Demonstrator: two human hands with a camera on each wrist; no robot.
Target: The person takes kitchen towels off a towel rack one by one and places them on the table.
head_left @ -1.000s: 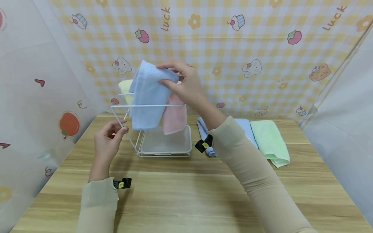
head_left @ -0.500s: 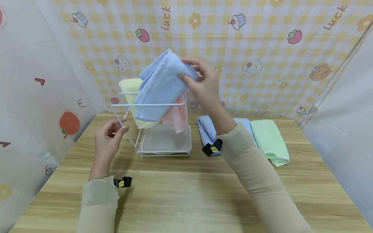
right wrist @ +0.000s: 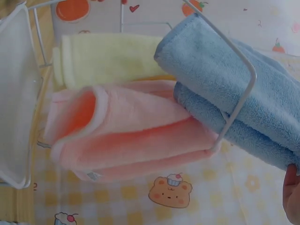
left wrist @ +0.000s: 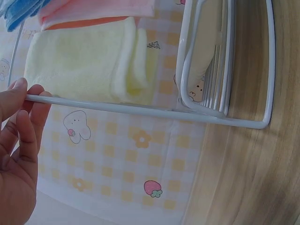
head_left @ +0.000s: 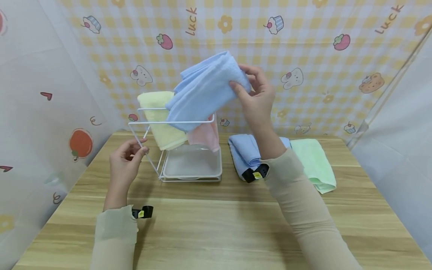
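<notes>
Blue towel [head_left: 206, 92] slants up behind white rack [head_left: 148, 122]'s top front bar, near tabletop [head_left: 209, 232]'s back-left corner, one end pinched by right hand [head_left: 259, 95], while left hand [head_left: 125, 159] pinches rack's side post, probably steadying it.

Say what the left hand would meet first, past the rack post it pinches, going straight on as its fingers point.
Beyond the white rack post, the left hand would likely meet the yellow towel first, though depth is unclear.
</notes>
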